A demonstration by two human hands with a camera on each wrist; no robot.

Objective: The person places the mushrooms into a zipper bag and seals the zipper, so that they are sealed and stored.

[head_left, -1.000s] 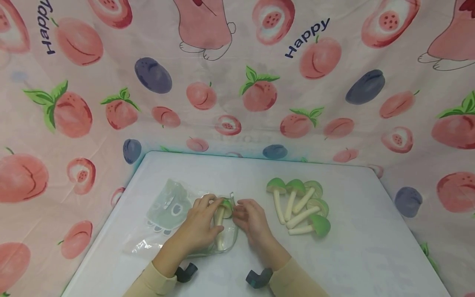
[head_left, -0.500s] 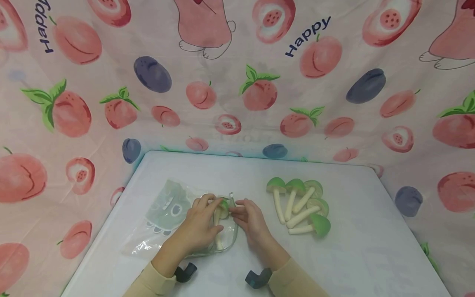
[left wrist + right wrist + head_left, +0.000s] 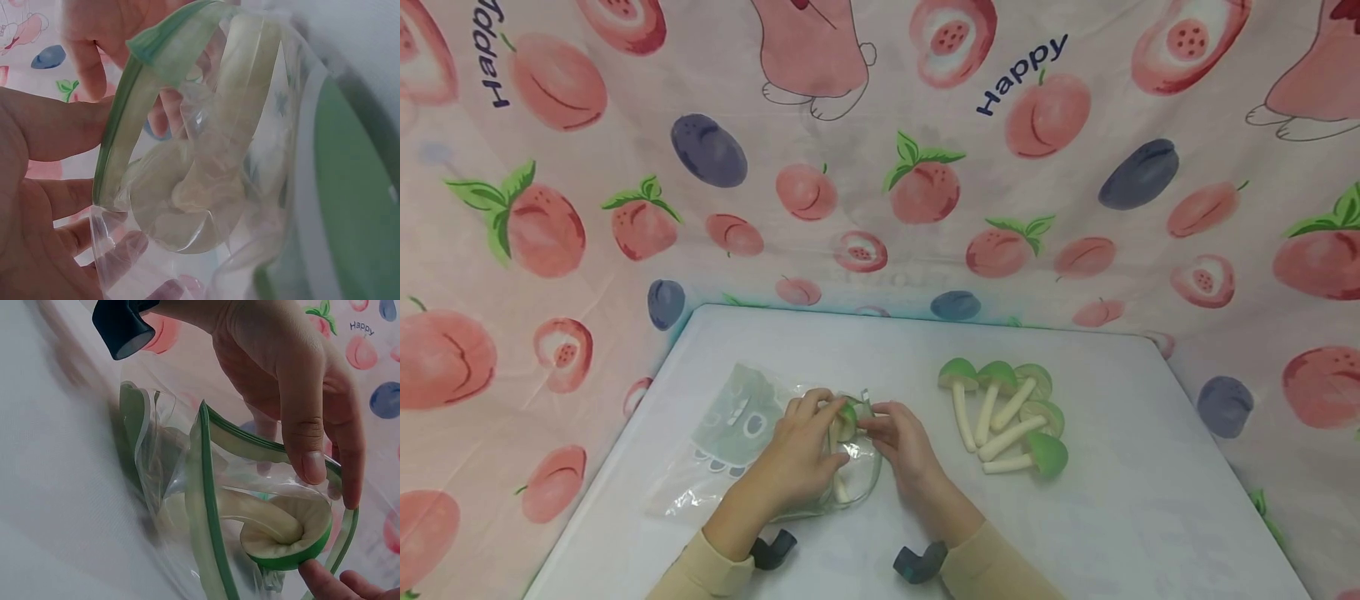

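Observation:
A clear zip bag (image 3: 745, 421) with a green zipper and a pale green printed figure lies left of centre. My left hand (image 3: 797, 458) grips its mouth, fingers at the far edge, thumb nearer me. A toy mushroom (image 3: 287, 531) with a green cap and cream stem sits in the bag's mouth, stem inward, cap toward the opening. My right hand (image 3: 910, 450) is right of the bag, fingers extended, fingertips (image 3: 322, 578) touching the cap's rim. In the left wrist view the mushroom shows through clear plastic; part of its stem is hidden in the head view.
Several loose green-capped mushrooms (image 3: 1015, 425) lie in a cluster to the right on the white table (image 3: 1150, 500). Fruit-print cloth (image 3: 880, 208) stands behind and beside the table. Dark wrist mounts (image 3: 921, 562) sit near both sleeves.
My right hand has shifted slightly left, its fingertips following the mushroom cap. The mushroom has moved a little left, deeper into the bag. The left hand stays almost in place.

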